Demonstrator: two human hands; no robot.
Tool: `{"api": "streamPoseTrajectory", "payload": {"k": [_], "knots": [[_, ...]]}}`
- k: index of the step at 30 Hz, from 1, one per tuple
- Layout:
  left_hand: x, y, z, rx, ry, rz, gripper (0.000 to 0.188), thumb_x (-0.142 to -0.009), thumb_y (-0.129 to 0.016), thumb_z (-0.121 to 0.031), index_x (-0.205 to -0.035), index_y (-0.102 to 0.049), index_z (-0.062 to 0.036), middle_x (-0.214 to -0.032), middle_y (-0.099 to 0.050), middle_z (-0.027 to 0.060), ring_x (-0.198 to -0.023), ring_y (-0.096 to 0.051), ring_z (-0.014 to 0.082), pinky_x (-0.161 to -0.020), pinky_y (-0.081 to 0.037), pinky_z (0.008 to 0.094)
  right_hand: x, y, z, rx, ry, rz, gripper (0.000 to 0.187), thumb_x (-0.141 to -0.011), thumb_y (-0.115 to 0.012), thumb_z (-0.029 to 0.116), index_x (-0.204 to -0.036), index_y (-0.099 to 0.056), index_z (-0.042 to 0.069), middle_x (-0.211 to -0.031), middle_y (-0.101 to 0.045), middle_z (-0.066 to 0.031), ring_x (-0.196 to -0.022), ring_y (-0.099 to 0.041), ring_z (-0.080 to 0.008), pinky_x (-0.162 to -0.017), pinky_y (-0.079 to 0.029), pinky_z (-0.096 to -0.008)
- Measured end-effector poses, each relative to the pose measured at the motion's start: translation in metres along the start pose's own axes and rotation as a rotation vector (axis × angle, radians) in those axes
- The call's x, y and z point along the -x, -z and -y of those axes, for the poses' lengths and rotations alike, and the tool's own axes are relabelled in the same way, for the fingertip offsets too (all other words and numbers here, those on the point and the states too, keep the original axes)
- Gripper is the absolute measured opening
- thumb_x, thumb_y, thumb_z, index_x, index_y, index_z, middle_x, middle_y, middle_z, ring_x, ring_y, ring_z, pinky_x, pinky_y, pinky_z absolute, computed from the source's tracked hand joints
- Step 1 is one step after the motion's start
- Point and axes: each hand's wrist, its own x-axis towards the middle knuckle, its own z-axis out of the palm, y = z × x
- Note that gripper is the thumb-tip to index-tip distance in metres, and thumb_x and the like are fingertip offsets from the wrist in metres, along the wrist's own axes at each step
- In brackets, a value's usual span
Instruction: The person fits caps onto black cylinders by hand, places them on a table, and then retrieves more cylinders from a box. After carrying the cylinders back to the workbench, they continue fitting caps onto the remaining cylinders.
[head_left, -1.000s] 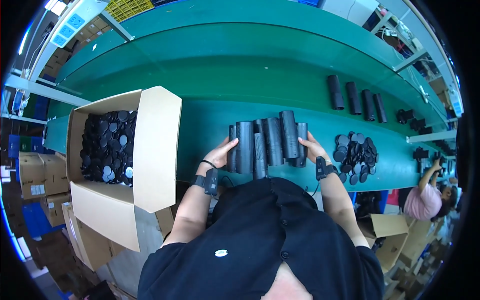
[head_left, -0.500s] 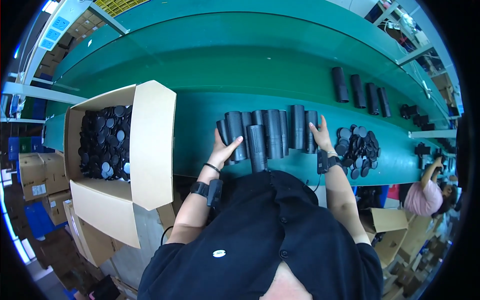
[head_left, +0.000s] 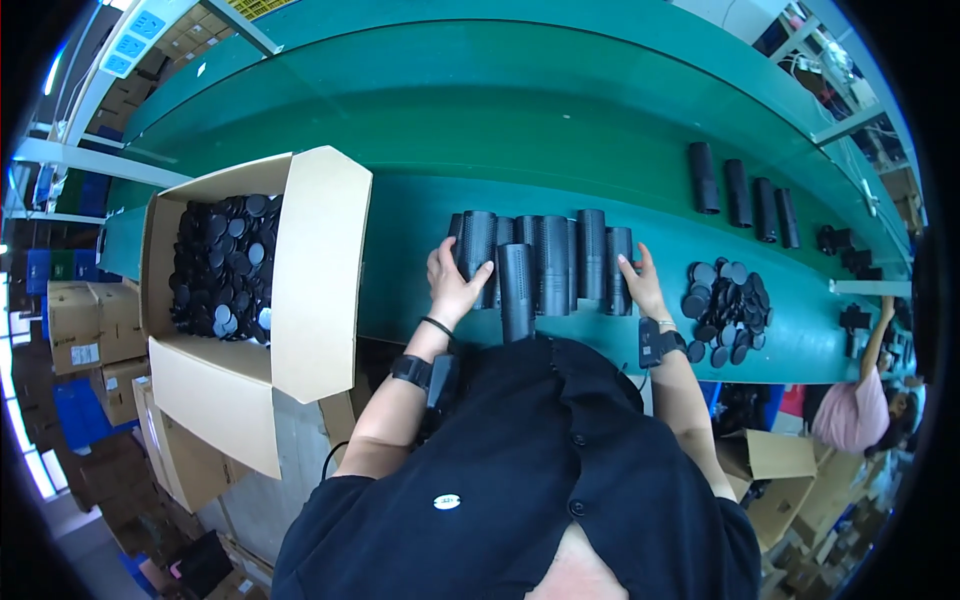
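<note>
Several black cylinders (head_left: pixel 552 262) with fine perforations stand close together in a row in front of me. My left hand (head_left: pixel 457 285) is at the row's left end, its thumb across the front of one perforated cylinder (head_left: pixel 478 240) and its fingers behind on the left side. At the other end, my right hand (head_left: pixel 645 285) has its thumb against the rightmost cylinder (head_left: pixel 618 275), with the fingers apart and raised beside it. One cylinder (head_left: pixel 515 290) stands nearer to my body than the others, touched by neither hand.
An open cardboard box (head_left: pixel 320 275) full of black discs stands on the left. A pile of black discs (head_left: pixel 728 310) lies right of my right hand. More black cylinders (head_left: pixel 738 192) stand farther back on the green table (head_left: pixel 400 215). A co-worker (head_left: pixel 852 410) is at the far right.
My left hand has shifted slightly up along the row, and the leftmost cylinders now stand straighter and closer in line. My right hand stays by the rightmost cylinder. The whole view has shifted slightly.
</note>
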Motion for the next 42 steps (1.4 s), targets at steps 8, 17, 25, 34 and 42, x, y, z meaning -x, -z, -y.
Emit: {"api": "streamPoseTrajectory", "payload": {"k": [8, 17, 25, 34, 42], "knots": [[0.016, 0.001, -0.062, -0.391, -0.345, 0.004, 0.058, -0.071, -0.070, -0.056, -0.077, -0.068, 0.0021, -0.144, -0.024, 0.0301, -0.139, -0.005, 0.0447, -0.105, -0.011, 0.0648, 0.013, 0.003, 0.004, -0.236, -0.035, 0.082, 0.077, -0.086, -0.067, 0.030, -0.145, -0.024, 0.005, -0.116, -0.053, -0.0202, -0.100, -0.056, -0.0234, -0.085, -0.046, -0.0326], [-0.034, 0.009, -0.090, -0.466, -0.199, 0.220, 0.058, -0.074, -0.068, -0.051, -0.081, -0.066, 0.0070, -0.147, -0.020, 0.0306, -0.141, -0.001, 0.0430, -0.103, -0.015, 0.0664, 0.016, 0.006, 0.006, -0.296, -0.084, 0.172, 0.072, -0.088, -0.065, 0.024, -0.146, -0.025, 0.006, -0.108, -0.057, -0.0151, -0.096, -0.056, -0.0202, -0.082, -0.046, -0.0317], [-0.058, -0.013, -0.048, -0.208, -0.131, -0.028, 0.065, -0.079, -0.062, -0.055, -0.123, -0.054, -0.0080, -0.141, -0.033, 0.0248, -0.135, -0.023, 0.0393, -0.100, -0.026, 0.0596, 0.014, 0.013, -0.004, -0.315, -0.042, 0.251, 0.074, -0.085, -0.067, 0.015, -0.145, -0.025, 0.009, -0.107, -0.058, -0.0155, -0.092, -0.058, -0.0199, -0.077, -0.048, -0.0320], [-0.064, 0.091, 0.067, -0.251, 0.578, -0.089, 0.081, -0.081, -0.064, -0.050, -0.143, -0.028, -0.0121, -0.145, -0.035, 0.0142, -0.133, -0.034, 0.0333, -0.097, -0.028, 0.0667, 0.031, 0.026, 0.012, -0.423, -0.147, 0.331, 0.071, -0.088, -0.064, 0.011, -0.146, -0.025, 0.018, -0.102, -0.059, -0.0089, -0.084, -0.059, -0.0153, -0.060, -0.048, -0.0293], [-0.044, 0.024, 0.116, 0.103, 0.226, -0.075, 0.067, -0.071, -0.077, -0.032, -0.126, -0.049, -0.0059, -0.121, -0.054, 0.0207, -0.114, -0.050, 0.0376, -0.097, -0.042, 0.0428, 0.022, 0.004, 0.023, -0.319, -0.085, 0.356, 0.069, -0.089, -0.063, 0.016, -0.147, -0.026, 0.021, -0.105, -0.056, -0.0057, -0.087, -0.056, -0.0134, -0.060, -0.044, -0.0274]]}}
